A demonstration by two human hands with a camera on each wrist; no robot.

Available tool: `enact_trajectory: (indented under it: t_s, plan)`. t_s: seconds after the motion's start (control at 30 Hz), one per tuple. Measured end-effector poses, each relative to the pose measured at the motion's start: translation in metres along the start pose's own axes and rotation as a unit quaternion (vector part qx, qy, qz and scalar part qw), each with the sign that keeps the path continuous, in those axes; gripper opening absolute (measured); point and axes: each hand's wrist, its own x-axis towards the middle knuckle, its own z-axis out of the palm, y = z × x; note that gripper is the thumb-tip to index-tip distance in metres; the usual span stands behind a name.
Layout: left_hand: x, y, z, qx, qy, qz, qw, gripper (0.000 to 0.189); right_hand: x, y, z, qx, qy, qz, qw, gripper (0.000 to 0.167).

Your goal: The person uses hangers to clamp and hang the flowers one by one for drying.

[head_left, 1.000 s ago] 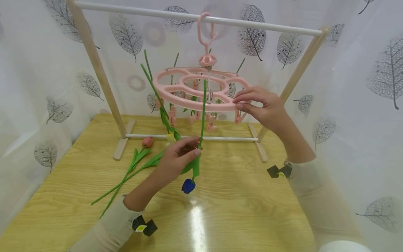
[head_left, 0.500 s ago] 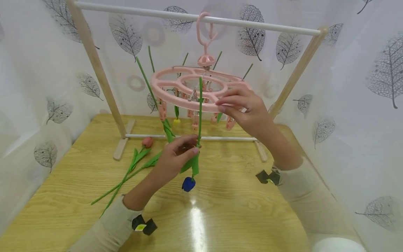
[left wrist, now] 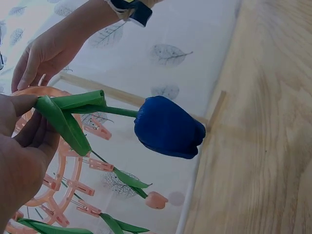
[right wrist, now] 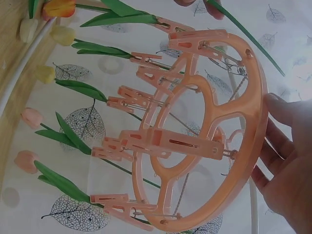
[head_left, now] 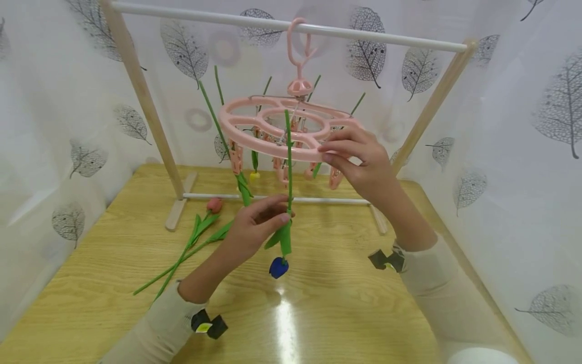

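Observation:
My left hand (head_left: pixel 254 225) pinches an artificial blue tulip (head_left: pixel 279 268) by its stem near the leaves. The bloom points down and the stem rises in front of a pink round clip hanger (head_left: pixel 268 149). With thumb and fingertips, my right hand (head_left: pixel 359 156) grips the hanger's near right rim. Pink clothes pegs (right wrist: pixel 187 144) dangle beneath the ring; in the right wrist view several hold tulips bloom-down, among them a pink tulip (right wrist: pixel 27 161) and a yellow tulip (right wrist: pixel 46 74). The blue tulip's stem stands apart from the pegs, as far as I can tell.
The hanger hooks over a white rod (head_left: pixel 386 38) on a wooden frame (head_left: pixel 141 96). A red tulip (head_left: pixel 214 205) lies on the wooden table (head_left: pixel 336 303), crossing another green stem whose bloom is hidden. A leaf-patterned curtain (head_left: pixel 500 151) encloses the back and sides.
The hanger has turned, its near rim going left along with my right hand; the hung tulips shifted with it. My left hand stays nearly in place with the blue tulip.

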Motion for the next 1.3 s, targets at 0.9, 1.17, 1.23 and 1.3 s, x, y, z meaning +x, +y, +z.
enact_trajectory:
  t_s: [0.9,1.17,1.23,1.3]
  plan:
    - [0.0,0.003,-0.003,-0.002,0.021,-0.021,0.9996,0.04,-0.045,-0.005,0.031,0.054,0.086,-0.034,0.9943,0.025]
    - [-0.001,0.004,-0.002,0.003,0.022,-0.02,0.9996,0.04,-0.058,0.006,0.054,0.022,0.049,0.044,0.9976,0.048]
    - [-0.001,0.004,-0.002,0.002,0.022,-0.017,0.9996,0.04,-0.057,0.007,0.058,0.044,0.056,0.064,0.9954,0.048]
    - [0.0,0.004,-0.002,0.002,0.021,-0.015,0.9997,0.04,-0.056,0.008,0.06,0.061,0.065,0.078,0.9929,0.043]
